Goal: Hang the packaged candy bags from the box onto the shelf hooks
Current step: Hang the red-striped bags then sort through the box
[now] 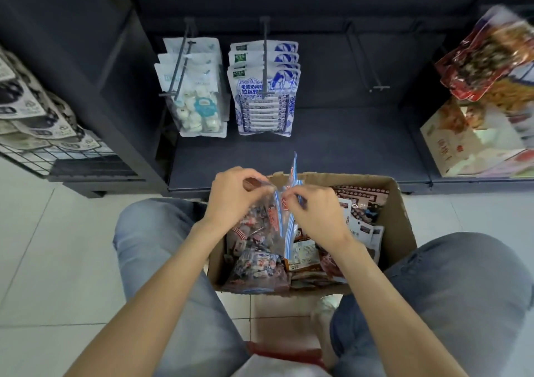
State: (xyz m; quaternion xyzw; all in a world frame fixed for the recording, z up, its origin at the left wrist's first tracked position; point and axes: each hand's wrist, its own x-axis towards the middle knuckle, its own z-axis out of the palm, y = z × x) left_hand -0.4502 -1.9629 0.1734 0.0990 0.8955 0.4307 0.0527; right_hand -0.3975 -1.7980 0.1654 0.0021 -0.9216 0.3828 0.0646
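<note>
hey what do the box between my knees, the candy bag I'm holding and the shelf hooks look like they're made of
Box: brown corrugated cardboard, matte, with a torn raw edge. Candy bag, pinched by the left hand and right hand: likely thin clear plastic film, glossy, contents showing through. Empty hook: probably dark painted metal wire.

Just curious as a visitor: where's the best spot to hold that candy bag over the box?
Probably by its flat top edge, from above. The candy bag stands upright in the box, its top uppermost, where both the left hand and right hand pinch it.
</note>
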